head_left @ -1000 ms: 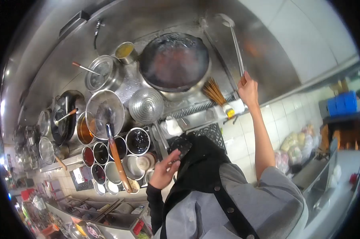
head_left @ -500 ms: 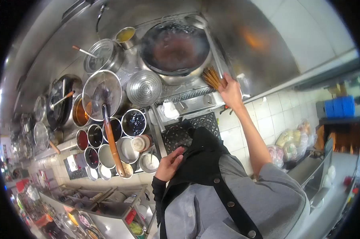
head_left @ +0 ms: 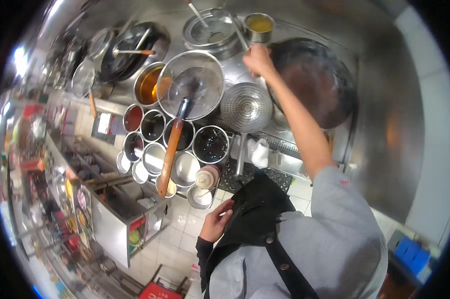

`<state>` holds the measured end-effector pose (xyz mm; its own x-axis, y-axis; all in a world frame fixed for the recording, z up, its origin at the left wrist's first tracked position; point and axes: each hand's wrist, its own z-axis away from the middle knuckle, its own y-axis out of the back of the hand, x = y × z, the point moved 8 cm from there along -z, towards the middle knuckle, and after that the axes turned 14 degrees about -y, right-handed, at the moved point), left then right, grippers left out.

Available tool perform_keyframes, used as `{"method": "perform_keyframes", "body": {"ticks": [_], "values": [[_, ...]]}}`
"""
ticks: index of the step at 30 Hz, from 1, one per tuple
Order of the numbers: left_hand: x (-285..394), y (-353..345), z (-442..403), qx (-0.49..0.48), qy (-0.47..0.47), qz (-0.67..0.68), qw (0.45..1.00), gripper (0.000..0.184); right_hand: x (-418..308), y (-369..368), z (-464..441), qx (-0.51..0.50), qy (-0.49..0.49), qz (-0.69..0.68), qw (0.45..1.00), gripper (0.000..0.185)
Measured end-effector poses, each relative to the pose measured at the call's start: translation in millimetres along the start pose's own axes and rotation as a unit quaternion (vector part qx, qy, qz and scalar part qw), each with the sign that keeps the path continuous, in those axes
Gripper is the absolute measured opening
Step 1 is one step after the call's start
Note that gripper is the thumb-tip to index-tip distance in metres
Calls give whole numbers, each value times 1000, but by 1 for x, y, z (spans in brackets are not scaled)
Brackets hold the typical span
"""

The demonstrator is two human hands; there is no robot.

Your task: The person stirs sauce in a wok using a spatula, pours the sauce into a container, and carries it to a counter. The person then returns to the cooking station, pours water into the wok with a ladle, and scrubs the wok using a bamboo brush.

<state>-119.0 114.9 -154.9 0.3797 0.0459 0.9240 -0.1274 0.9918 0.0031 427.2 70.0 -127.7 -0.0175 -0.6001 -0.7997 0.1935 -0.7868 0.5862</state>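
My right hand is closed around the metal handle of a ladle, reaching over the stove between the lidded pot and the dark wok. The ladle's far end lies over that pot and is hard to make out. Just behind my hand stands a small pot of yellow liquid. Near my apron is my left hand, its fingers loosely curled and apart, holding nothing. A perforated skimmer lies below my right forearm, beside a wire strainer with a wooden handle.
Several round containers of sauces and seasonings, one with dark sauce, stand left of my body. Behind them is a pot of amber oil. A white cloth lies on the stove's front edge. A steel counter stands at the lower left.
The view has turned left. My right hand has moved with the ladle from the wok's right side across to its left. My left hand stays near the apron.
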Motion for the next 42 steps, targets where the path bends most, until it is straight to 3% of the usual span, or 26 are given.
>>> {"method": "perform_keyframes", "body": {"ticks": [4, 6, 8, 10, 14, 20, 25, 28, 31, 32, 35, 36, 37, 40, 42], "values": [[-4, -6, 10, 75, 60, 56, 994, 46, -29, -44, -67, -101, -64, 63, 991, 23], [-6, -9, 13, 98, 69, 75, 990, 46, -33, -66, -84, -132, -148, -48, 979, 16], [-7, -11, 11, 109, 70, 85, 988, 46, -21, -101, -109, -170, -200, -281, 923, 8], [1, -12, 5, 103, 60, 68, 991, 46, -7, -127, -116, -238, -225, -498, 803, 6], [0, -4, -5, 85, 41, 47, 994, 45, -3, -120, -86, -366, -322, -747, 452, 17], [1, 4, -12, 5, 34, 21, 999, 45, -6, -49, 26, -378, -279, -760, 448, 14], [6, 15, -9, -53, -4, -2, 999, 44, -2, 27, 142, -350, -236, -778, 466, 29], [19, 19, -1, -73, -44, -27, 996, 42, 12, 67, 205, -317, -226, -768, 509, 26], [94, 16, 21, -53, -145, 16, 988, 39, 40, 98, 256, -247, -245, -734, 583, 20], [131, 17, 31, -29, -230, 4, 973, 39, 48, 107, 271, -233, -245, -715, 612, 19], [218, 43, 88, 137, -456, -18, 879, 43, 81, 132, 310, -152, -270, -676, 668, 14], [243, 55, 113, 170, -583, -17, 794, 40, 89, 139, 323, -142, -269, -669, 679, 13], [264, 69, 139, 221, -618, -144, 741, 33, 102, 146, 332, -124, -277, -652, 695, 13], [304, 85, 197, 333, -781, 110, 516, 30, 134, 170, 368, -26, -297, -588, 752, 10], [334, 77, 209, 218, -806, 50, 548, 61, 144, 190, 391, 41, -298, -521, 799, 9]]}}
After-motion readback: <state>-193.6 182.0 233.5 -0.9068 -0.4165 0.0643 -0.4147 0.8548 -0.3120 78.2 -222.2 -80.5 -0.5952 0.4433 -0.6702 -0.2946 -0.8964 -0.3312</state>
